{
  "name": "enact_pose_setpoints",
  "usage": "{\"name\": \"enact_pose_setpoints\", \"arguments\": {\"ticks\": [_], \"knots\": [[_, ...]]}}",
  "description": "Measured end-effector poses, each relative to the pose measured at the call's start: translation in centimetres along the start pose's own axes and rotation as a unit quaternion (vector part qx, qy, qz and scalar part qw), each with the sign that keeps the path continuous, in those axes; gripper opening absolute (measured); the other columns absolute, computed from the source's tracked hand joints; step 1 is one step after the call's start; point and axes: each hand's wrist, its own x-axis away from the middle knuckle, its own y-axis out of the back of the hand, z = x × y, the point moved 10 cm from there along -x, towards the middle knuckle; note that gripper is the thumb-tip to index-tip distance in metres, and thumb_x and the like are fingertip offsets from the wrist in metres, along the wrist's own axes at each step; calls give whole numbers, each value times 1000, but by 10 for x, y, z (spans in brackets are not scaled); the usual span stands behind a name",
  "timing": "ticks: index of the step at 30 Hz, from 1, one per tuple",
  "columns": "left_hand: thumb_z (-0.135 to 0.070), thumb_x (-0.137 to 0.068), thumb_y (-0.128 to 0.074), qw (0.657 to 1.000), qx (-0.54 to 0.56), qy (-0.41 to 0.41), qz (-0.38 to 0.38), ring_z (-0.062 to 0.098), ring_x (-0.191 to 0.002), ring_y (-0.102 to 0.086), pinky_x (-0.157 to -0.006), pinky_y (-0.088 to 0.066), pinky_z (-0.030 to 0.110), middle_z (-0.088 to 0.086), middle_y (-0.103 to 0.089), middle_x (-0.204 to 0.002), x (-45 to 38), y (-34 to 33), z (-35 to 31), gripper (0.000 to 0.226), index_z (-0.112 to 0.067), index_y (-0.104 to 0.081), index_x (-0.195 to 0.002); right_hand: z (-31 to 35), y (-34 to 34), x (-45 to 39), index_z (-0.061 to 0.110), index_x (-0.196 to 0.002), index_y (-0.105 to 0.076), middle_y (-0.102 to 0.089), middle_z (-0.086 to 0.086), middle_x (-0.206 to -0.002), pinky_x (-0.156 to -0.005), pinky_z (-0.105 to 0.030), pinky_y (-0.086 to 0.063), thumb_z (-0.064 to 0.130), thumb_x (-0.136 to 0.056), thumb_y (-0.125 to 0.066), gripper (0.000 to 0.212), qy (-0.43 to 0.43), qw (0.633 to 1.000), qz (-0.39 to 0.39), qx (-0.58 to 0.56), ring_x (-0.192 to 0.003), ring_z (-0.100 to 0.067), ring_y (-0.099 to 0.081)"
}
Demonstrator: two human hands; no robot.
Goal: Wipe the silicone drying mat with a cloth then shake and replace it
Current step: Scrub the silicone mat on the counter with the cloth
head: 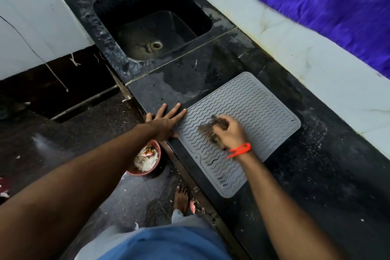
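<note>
Wiping step: right hand (231, 132) clamps the cloth (211, 130) on the mat (253, 103), left hand (166, 119) flat, fingers spread. Next probably lifting the mat to shake.

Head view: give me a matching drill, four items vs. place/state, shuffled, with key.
Items:
1. left hand
2. right hand
3. drying mat
4. red bowl

Places/states:
A. on the floor below the counter edge, scraps inside
B. flat, fingers spread, at the mat's left edge
C. lying flat on the dark counter
D. gripping a dark cloth on the mat

Pairs: 1-B, 2-D, 3-C, 4-A
</note>
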Motion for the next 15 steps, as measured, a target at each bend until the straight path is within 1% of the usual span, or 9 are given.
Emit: {"name": "enact_pose_setpoints", "arguments": {"ticks": [1, 3, 5, 8, 9, 11, 12, 14, 15], "knots": [[-44, -94, -57, 1000, 3, -2, -2, 34, -149, 18, -109, -11, 69, -13, 28, -159, 1, 0, 0, 94, -47, 18, -150, 1, 18, -14, 18, -115, -65, -69, -6, -108, -78, -25, -54, 16, -84, -67, 32, 4, 996, -34, 77, -94, -21, -65], [-43, -94, -59, 1000, 4, -3, -12, 34, -149, 17, -109, -11, 70, -13, 26, -160, 2, 1, 0, 94, -47, 16, -150, -1, 21, -24, 15, -116, -65, -68, -10, -111, -88, -34, -53, 21, -84, -64, 32, 15, 984, -36, 175, -102, -27, -63], [-42, -93, -60, 1000, 11, -1, -20, 33, -149, 16, -109, -10, 70, -14, 25, -160, 1, 3, 1, 95, -47, 15, -151, -2, 2, -13, 14, -114, -65, -67, -9, -110, -89, -32, -51, 22, -84, -64, 31, 30, 981, -23, 189, -103, -27, -61], [-40, -92, -62, 999, 16, 0, -30, 33, -150, 14, -108, -11, 71, -15, 24, -160, -1, 5, 0, 95, -47, 12, -151, 6, -30, 27, 14, -107, -68, -67, -8, -105, -86, -28, -46, 20, -81, -66, 27, 69, 983, -47, 164, -100, -25, -60], [-40, -92, -62, 999, 16, 2, -32, 33, -150, 14, -108, -11, 71, -16, 23, -161, -1, 5, 1, 95, -47, 12, -152, 9, -46, 40, 15, -106, -69, -68, -7, -104, -87, -28, -45, 19, -80, -66, 27, 85, 984, -34, 154, -100, -24, -60], [-40, -91, -63, 999, 11, 4, -37, 33, -150, 12, -108, -12, 71, -16, 22, -161, 0, 4, 2, 96, -47, 11, -152, 15, -76, 61, 16, -104, -70, -70, -6, -101, -89, -27, -44, 18, -77, -66, 27, 108, 983, 20, 150, -98, -21, -61], [-40, -91, -63, 999, 9, 3, -39, 32, -150, 12, -108, -13, 71, -16, 22, -161, 0, 4, 2, 96, -46, 11, -152, 13, -84, 65, 16, -101, -71, -70, -3, -95, -85, -27, -46, 18, -77, -66, 24, 99, 984, 50, 136, -92, -15, -62], [-41, -91, -63, 999, 8, 0, -49, 31, -150, 11, -108, -14, 70, -16, 21, -161, 0, 6, 1, 96, -44, 10, -153, 6, -78, 53, 14, -88, -71, -67, 3, -70, -62, -24, -49, 15, -80, -67, 9, 44, 992, 101, 56, -63, -4, -61], [-41, -91, -63, 998, 9, 2, -54, 30, -151, 10, -109, -14, 69, -15, 20, -162, 2, 7, 2, 97, -42, 10, -154, 6, -69, 42, 15, -82, -69, -64, 5, -63, -53, -23, -47, 13, -82, -67, 3, 26, 993, 117, 16, -52, -3, -58]]}}
